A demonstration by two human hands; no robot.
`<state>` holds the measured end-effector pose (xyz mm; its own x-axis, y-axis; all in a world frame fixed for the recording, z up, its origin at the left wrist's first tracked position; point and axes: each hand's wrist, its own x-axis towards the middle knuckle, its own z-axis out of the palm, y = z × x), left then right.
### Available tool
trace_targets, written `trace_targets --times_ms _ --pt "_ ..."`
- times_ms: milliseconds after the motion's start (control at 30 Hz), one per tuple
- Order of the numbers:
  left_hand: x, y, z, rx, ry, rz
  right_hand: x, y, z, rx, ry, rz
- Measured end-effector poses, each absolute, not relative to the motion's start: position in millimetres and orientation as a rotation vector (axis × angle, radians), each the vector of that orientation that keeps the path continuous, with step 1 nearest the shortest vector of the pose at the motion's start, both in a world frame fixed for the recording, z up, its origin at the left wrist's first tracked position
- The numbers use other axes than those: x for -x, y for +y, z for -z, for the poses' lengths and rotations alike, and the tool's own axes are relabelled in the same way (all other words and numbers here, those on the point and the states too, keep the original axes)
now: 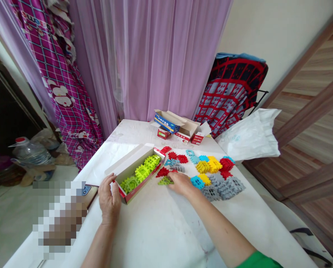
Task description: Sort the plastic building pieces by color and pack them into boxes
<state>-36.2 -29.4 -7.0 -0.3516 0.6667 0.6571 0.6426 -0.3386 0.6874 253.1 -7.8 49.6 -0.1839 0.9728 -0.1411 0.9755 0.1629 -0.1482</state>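
An open long box (138, 193) with a white inside holds several lime-green toy pieces (142, 172). At its near left corner, my left hand (109, 197) grips the box edge with bent fingers. Right of the box, my right hand (179, 182) reaches down with its fingertips on a green piece (165, 181) lying on the table. Red pieces (162, 171) lie just beyond those fingertips. Farther right are piles of yellow pieces (214, 164), blue pieces (197, 182) and grey pieces (234, 185).
Small opened cartons (166, 123) stand at the back of the white table (144, 230). A white plastic bag (247, 137) is at the right edge. A phone (90, 193) lies at the left edge, partly pixelated. Purple curtains (163, 56) hang behind.
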Motion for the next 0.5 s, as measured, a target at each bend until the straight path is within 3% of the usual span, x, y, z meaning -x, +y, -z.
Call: trace_targets --times_ms 333,500 --pt "36 -29 7 -1.782 1.797 -1.812 -270 -11 -65 -1.949 2.443 0.4" --pt "36 -29 8 -1.776 1.801 -1.83 -270 -14 -95 -2.088 2.549 0.622"
